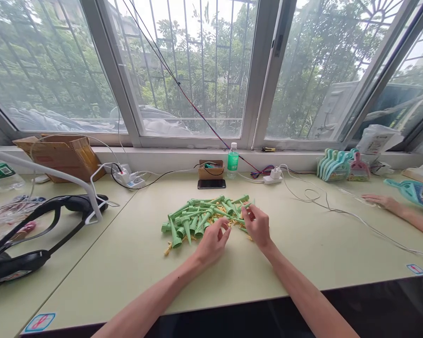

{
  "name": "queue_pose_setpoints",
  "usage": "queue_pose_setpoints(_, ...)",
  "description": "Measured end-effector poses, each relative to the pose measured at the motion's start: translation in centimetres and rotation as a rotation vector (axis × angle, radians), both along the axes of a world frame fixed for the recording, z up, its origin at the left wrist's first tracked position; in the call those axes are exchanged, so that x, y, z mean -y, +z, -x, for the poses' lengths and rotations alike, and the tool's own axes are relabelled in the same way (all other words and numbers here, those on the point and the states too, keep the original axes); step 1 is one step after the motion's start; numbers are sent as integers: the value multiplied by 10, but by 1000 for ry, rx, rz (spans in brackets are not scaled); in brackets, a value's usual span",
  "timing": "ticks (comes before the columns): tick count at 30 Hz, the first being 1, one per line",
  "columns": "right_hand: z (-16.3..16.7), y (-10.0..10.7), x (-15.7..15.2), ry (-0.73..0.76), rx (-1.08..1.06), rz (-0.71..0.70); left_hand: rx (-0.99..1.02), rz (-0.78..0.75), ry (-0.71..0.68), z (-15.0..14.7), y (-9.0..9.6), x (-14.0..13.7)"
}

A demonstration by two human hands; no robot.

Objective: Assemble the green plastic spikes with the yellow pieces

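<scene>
A heap of green plastic cone-shaped spikes [186, 223] lies on the table, with small yellow plastic pieces [168, 249] scattered under and around it. At the heap's near edge is my left hand [214, 240], its fingers loosely curled and the thumb apart; I see nothing held in it. My right hand [257, 226] is at the heap's right side. Its thumb and fingers pinch a green spike [247, 205], mostly hidden by the fingers.
Behind the heap are a phone [211, 184], a small cardboard box [211, 171] and a green-liquid bottle [233, 160]. Black head straps [56, 211] and a white lamp arm [74, 183] are at left. White cables [324, 202] and another person's hand [382, 202] are at right.
</scene>
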State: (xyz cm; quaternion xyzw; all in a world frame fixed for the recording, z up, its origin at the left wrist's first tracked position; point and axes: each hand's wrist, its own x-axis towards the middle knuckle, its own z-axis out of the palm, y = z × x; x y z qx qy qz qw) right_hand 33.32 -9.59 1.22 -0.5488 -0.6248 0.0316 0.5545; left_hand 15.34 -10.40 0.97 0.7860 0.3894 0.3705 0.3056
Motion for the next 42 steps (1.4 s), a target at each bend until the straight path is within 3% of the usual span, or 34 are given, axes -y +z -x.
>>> queue_pose_setpoints(21,9,1,6,116,40,12,-147,-98,-117,2,0,0)
queue_pose_setpoints(26,15,-4,9,195,56,13,-150,-114,-142,2,2,-1)
queue_pose_setpoints(33,21,-13,13,174,-9,-38,-134,-117,-154,3,0,1)
queue_pose_setpoints(42,30,-27,19,295,144,-117,-105,-202,-206,0,-9,-2)
